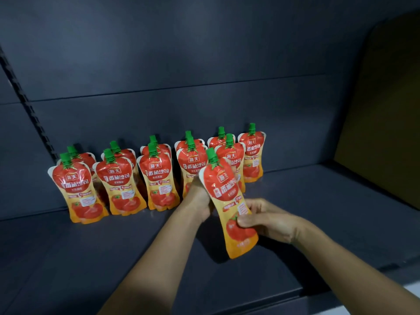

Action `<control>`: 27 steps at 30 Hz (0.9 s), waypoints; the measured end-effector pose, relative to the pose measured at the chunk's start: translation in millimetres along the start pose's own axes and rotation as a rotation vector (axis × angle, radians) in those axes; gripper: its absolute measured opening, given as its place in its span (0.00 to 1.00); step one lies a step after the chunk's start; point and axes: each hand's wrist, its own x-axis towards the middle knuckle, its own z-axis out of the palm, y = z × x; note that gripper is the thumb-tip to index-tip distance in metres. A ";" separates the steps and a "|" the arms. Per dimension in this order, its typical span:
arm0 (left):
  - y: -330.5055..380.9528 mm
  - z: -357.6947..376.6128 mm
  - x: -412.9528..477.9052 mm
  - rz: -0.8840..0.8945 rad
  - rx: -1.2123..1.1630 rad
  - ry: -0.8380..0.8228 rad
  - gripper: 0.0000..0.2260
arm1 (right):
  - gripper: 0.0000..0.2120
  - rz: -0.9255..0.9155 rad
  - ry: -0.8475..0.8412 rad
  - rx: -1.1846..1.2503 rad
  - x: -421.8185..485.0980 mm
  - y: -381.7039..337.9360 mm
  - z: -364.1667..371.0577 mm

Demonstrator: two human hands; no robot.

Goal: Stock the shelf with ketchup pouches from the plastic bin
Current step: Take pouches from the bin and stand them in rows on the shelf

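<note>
Both of my hands hold one ketchup pouch (223,196), red and orange with a green cap, tilted a little left above the dark shelf (113,258). My left hand (200,198) grips its upper left side from behind. My right hand (266,219) pinches its lower right edge, thumb on the tomato picture. Behind it, several more pouches (120,185) stand upright in two rows along the back of the shelf. The plastic bin is out of view.
A dark back panel (181,64) rises behind the rows. A slotted upright (27,103) runs down at the left. A brown side panel (384,114) closes the shelf at the right. The shelf's front edge (295,296) lies under my forearms.
</note>
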 end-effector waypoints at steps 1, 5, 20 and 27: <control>2.2 1.7 1.5 0.075 0.196 0.086 0.06 | 0.18 -0.041 0.043 0.020 -3.9 3.3 -5.7; 21.3 2.3 18.5 0.483 0.611 0.197 0.08 | 0.31 -0.200 0.349 0.070 -13.9 6.8 -33.6; 58.4 20.1 82.2 0.421 1.816 0.138 0.32 | 0.18 -0.017 0.638 -0.387 0.4 7.5 -132.2; 55.9 10.0 90.6 0.430 1.746 0.113 0.20 | 0.21 0.011 0.586 -0.427 32.8 -1.4 -138.2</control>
